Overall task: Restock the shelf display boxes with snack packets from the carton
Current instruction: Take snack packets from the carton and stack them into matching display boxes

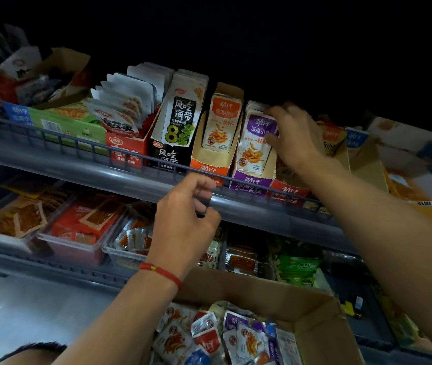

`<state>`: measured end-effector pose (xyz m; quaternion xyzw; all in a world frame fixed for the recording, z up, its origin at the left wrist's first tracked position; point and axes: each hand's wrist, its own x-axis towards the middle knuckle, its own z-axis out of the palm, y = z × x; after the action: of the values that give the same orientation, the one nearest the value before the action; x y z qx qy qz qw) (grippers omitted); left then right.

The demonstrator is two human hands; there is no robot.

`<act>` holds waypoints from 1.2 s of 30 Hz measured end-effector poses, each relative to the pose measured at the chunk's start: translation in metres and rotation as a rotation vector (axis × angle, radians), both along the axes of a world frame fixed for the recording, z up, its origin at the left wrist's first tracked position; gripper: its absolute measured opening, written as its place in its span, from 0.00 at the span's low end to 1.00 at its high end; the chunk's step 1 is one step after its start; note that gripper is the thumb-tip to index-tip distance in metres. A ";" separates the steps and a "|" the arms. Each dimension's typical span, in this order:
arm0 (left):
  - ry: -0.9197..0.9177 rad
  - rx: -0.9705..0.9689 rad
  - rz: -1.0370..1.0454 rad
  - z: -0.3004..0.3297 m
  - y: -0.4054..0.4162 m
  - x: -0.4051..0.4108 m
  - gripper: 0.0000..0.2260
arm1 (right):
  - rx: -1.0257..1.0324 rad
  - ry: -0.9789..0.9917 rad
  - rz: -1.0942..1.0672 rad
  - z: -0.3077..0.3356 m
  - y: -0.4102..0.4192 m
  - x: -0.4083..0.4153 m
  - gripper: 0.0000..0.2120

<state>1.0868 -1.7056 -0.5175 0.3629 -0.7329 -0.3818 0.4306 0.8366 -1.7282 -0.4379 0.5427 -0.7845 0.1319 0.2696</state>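
Right hand [295,135] is up at the upper shelf [130,175], fingers on the top and side of the purple snack packets [255,139] standing in the purple display box [251,181]; thumb and fingers look to pinch the front packets, though the grip is partly hidden from this angle. Left hand [187,210] hangs in front of the shelf rail, fingers loosely curled, nothing in its grip; a red string bracelet [162,272] is on that wrist. Just left of the purple box sits the orange display box [211,159], part-filled with orange packets, then a black seaweed box [172,143] and a red box [125,148] with white packets fanned out. A red display box [288,193] sits just right of the purple one. The open cardboard carton [314,322] is low in the view, under the arms, holding loose mixed packets [222,335] in red, purple and blue. Lower shelf carries clear tubs [78,246] of red snacks.
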 end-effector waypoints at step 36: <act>-0.605 -0.189 -0.629 -0.071 0.073 -0.035 0.13 | 0.026 -0.380 0.240 -0.112 0.212 0.027 0.11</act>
<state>1.0523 -1.6325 -0.5889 0.1770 -0.9322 -0.3023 0.0907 0.8641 -1.5165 -0.5504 0.6010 -0.7526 0.2527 0.0923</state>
